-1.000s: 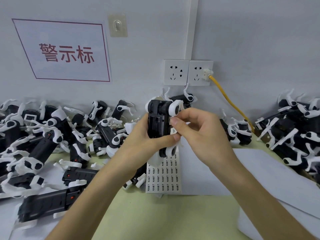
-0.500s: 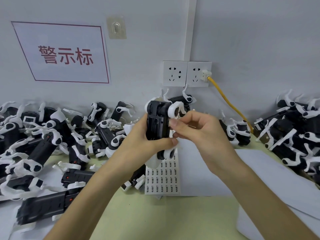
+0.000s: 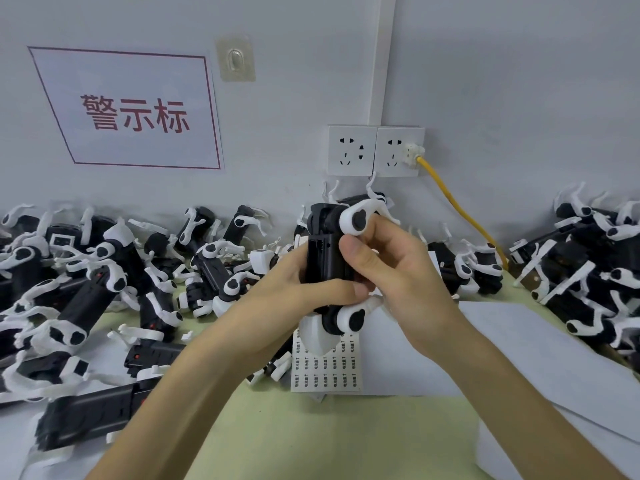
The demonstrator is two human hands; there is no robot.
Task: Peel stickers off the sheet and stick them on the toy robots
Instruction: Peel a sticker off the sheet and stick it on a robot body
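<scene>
Working over pale green tabletop [image 3: 294, 441] against grey wall. Gripping black-and-white plastic toy robot [image 3: 327, 258] upright at frame centre with left hand [image 3: 294, 289], fingers curled round the dark body, long axis vertical. Pressing right hand [image 3: 398, 271] thumb on its right flank, fingers curled behind; cannot tell whether a sticker lies under it. Directly below, lying flat and within reach of either hand: white sticker sheet of small printed labels [image 3: 325, 370]. Flanked at left [image 3: 104, 289] and right by heaps of like toys.
</scene>
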